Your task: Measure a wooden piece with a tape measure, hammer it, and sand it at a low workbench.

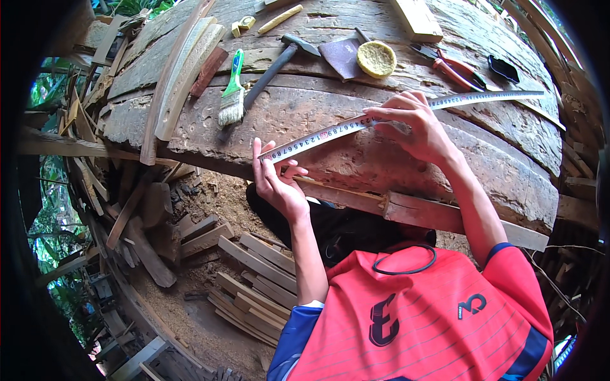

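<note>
A long steel tape measure strip stretches diagonally over the weathered plank bench. My left hand grips its left end near the bench's front edge, with some fingers curled below it. My right hand holds the strip farther right, thumb and fingers around it, while the strip runs on past it to the right. Behind the strip lie a paintbrush with a green handle, a hammer, a purple flat piece, a round yellowish pad and red-handled pliers.
The bench holds wooden strips, a reddish block, a pale board, small yellow pieces and a black tray. Stacked offcuts and sawdust cover the ground below; piled timber lines both sides, with greenery at the left.
</note>
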Demonstrator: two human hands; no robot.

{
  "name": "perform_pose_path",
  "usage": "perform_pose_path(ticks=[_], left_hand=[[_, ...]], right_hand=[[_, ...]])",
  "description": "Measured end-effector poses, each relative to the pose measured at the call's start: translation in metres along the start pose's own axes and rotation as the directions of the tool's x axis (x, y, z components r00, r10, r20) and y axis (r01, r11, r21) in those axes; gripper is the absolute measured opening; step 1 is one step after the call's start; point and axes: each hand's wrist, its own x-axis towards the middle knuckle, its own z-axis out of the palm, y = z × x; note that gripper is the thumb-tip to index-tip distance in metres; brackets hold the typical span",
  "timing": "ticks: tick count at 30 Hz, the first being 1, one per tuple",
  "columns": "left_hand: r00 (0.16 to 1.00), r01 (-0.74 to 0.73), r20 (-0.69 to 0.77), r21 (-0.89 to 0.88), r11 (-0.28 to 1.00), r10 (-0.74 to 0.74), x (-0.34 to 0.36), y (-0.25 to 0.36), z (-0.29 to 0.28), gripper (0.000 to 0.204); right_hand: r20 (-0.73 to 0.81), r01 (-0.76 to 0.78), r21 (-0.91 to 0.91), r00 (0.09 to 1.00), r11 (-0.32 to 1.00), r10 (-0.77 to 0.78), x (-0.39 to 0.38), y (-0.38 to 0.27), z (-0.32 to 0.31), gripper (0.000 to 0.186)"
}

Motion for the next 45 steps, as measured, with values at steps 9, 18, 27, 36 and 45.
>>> perform_pose_path(ticks=[9,18,27,36,45], left_hand=[[1.0,-0.002,-0.001,-0.009,1.0,0.002,0.001,-0.002,-0.002,0.052],[1.0,-0.016,0.014,-0.031,0.999,0.017,0.001,-0.002,-0.002,0.062],[1.0,-0.022,0.004,0.044,0.999,0.022,0.0,-0.001,-0.001,0.06],[1.0,-0.018,0.004,-0.044,0.999,0.019,0.0,-0.002,-0.001,0.057],[0.998,-0.043,0.041,-0.023,0.999,0.044,0.0,-0.005,-0.005,0.054]], right_hand=[[-0.019,-0.011,0.002,1.0,1.0,0.011,-0.001,0.0,0.002,0.032],[0.114,-0.031,0.103,0.993,0.994,0.019,-0.001,0.003,-0.008,0.034],[0.16,-0.045,0.11,0.987,0.993,0.027,-0.002,0.003,-0.009,0.035],[0.069,0.012,0.088,0.997,0.996,-0.018,0.001,-0.001,-0.01,0.037],[-0.168,0.016,-0.063,0.985,0.998,-0.027,0.007,-0.001,0.0,0.031]])
